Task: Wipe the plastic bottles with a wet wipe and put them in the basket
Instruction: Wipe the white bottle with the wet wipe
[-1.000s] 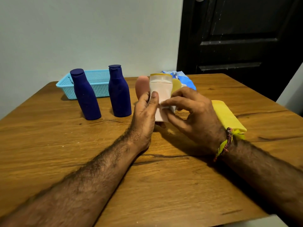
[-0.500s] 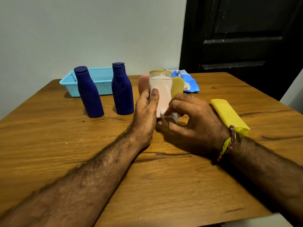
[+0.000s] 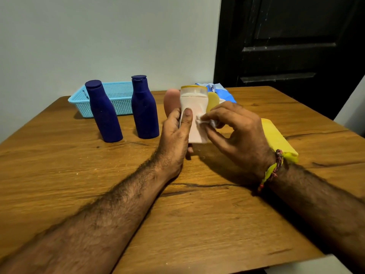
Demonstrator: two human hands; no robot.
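head view: we are gripping a pale bottle (image 3: 194, 117) upright above the wooden surface (image 3: 177, 214) with our left hand (image 3: 174, 135), thumb lying up its front. our right hand (image 3: 237, 133) is pinching a white wipe (image 3: 205, 121) against the bottle's side. two dark blue bottles (image 3: 104, 113) are standing by the blue basket (image 3: 118, 97) at the far left.
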